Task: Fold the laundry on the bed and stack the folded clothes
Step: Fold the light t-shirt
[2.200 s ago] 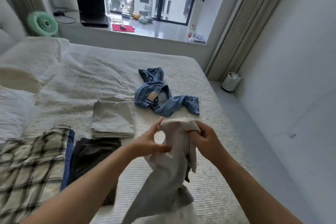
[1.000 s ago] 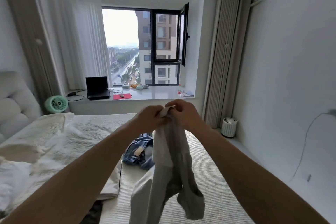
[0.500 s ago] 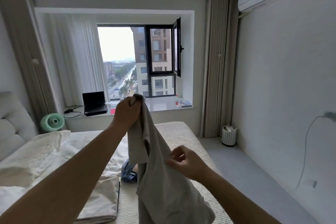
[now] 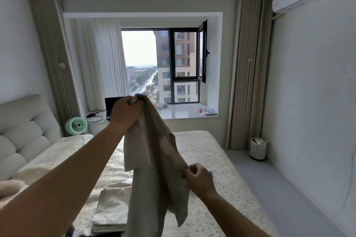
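A grey-beige garment (image 4: 156, 171) hangs in the air over the bed (image 4: 208, 159). My left hand (image 4: 125, 112) is raised and grips its top edge. My right hand (image 4: 199, 180) is lower and pinches the garment's right side. A folded cream piece (image 4: 111, 209) lies on the bed below, at the lower left. The denim item is almost wholly hidden behind the hanging cloth and my right hand.
A padded headboard (image 4: 23, 131) and rumpled duvet (image 4: 63, 152) fill the left. A green fan (image 4: 76, 126) and a laptop (image 4: 111, 104) sit by the window ledge. A small white bin (image 4: 258, 148) stands on the floor to the right of the bed.
The view tilted up from the bed to the window. My left hand lifted the garment high while my right hand slid down its side and closed on the cloth.
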